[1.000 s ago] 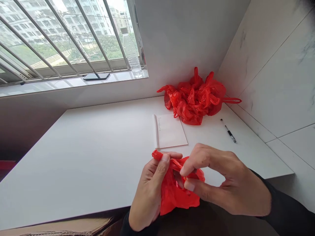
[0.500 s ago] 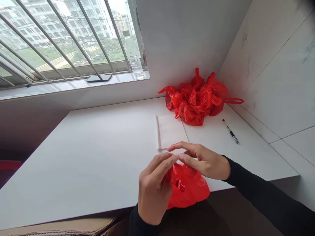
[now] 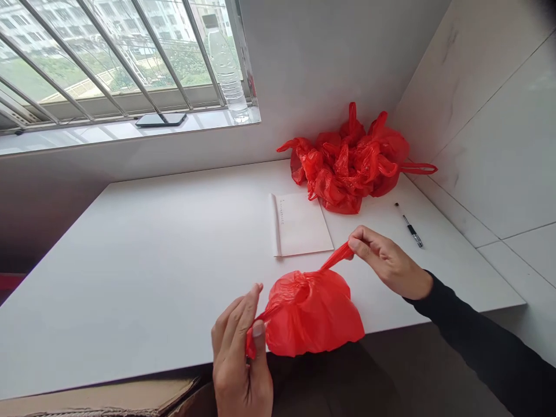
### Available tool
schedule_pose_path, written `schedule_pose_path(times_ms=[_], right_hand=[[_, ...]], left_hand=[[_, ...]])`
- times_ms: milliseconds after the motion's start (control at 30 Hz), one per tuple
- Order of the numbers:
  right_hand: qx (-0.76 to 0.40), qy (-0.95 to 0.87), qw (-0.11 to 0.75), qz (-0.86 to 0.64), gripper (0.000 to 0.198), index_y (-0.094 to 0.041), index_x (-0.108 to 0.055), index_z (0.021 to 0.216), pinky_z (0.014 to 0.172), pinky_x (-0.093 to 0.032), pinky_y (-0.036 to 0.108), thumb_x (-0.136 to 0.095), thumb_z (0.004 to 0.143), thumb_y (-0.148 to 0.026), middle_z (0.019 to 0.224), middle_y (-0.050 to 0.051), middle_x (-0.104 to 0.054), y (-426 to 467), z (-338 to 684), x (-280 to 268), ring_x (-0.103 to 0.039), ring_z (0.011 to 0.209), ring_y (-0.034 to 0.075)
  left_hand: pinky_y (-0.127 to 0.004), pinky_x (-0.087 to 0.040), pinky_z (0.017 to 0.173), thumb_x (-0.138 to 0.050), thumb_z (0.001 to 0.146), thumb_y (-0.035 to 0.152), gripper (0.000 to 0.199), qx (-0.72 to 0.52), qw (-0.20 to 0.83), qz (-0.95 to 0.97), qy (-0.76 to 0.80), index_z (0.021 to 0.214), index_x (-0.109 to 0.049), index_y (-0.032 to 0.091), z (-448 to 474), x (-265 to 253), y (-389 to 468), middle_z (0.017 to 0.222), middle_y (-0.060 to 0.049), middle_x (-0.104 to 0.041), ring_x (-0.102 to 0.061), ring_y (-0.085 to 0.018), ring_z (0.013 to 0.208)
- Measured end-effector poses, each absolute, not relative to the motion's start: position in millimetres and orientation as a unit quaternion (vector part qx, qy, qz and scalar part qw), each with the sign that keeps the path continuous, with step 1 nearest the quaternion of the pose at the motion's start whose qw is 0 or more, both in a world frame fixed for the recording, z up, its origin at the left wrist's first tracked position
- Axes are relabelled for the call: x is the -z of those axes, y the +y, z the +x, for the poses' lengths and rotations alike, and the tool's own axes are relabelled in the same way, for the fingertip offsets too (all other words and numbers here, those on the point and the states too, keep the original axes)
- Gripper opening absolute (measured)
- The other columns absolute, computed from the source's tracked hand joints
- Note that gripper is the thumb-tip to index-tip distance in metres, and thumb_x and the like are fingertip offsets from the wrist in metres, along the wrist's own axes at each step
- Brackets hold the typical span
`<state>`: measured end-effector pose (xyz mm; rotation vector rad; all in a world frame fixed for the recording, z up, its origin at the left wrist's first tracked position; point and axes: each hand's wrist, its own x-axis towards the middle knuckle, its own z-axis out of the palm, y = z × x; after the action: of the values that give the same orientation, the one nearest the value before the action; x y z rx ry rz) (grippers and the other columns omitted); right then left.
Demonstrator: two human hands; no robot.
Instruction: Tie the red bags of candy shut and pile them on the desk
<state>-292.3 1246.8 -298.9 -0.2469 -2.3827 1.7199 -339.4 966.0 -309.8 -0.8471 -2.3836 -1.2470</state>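
A red plastic bag is stretched between my hands at the front edge of the white table, puffed out below and gathered at its top middle. My right hand pinches the end of one twisted handle, up and to the right of the bag. On the other side, my left hand has the opposite handle between thumb and fingers, close to the bag's left side. What the bag holds, if anything, is hidden. Just behind the bag lies a white paper pad with a line of small print.
Several crumpled red plastic bags are heaped against the back wall. A black pen lies to the right on the white table. On the windowsill are a phone and a clear bottle. Below the front edge is a cardboard box.
My hands have moved apart, left hand leftward and right hand to the right and up. The bag's handles are now pulled out to both sides, with its top gathered.
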Motion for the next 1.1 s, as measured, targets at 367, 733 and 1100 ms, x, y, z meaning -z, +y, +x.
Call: schedule_pose_path(times_ms=[367,733,1100], right_hand=[[-0.695,-0.709,0.098,-0.071,0.033,-0.024,-0.049,0.088,0.09,-0.05,0.039,-0.047,0.104,-0.052,0.102,0.005,-0.065,1212.9,-315.3,349.7,-0.063,0.095,0.022],[-0.449,-0.873,0.192,0.014,0.051,-0.035,-0.03,0.159,0.116,-0.039,0.054,-0.035,0.108,-0.029,0.152,0.008,-0.038,1156.6,-306.7,395.4,-0.03,0.146,0.029],[-0.356,-0.925,0.121,0.062,0.066,-0.022,-0.009,0.164,0.121,-0.019,0.072,-0.034,0.103,-0.023,0.165,0.013,-0.027,1147.8,-291.2,406.3,-0.026,0.151,0.038]], left_hand=[[-0.036,-0.04,0.113,-0.052,0.099,0.049,0.042,0.623,0.04,-0.005,-0.781,0.137,-0.062,0.034,-329.8,338.7,1005.6,0.151,-0.001,-0.048,-0.042,-0.025,0.141],[-0.051,-0.044,0.113,-0.047,0.103,0.027,0.027,0.544,0.102,-0.111,-0.825,0.121,-0.066,0.026,-348.4,382.3,1020.1,0.147,-0.008,-0.053,-0.045,-0.028,0.142],[-0.055,-0.032,0.124,-0.046,0.097,0.019,0.073,0.352,0.066,-0.162,-0.92,0.163,-0.016,0.018,-342.1,382.4,1022.5,0.163,-0.011,-0.035,-0.027,-0.03,0.153]])
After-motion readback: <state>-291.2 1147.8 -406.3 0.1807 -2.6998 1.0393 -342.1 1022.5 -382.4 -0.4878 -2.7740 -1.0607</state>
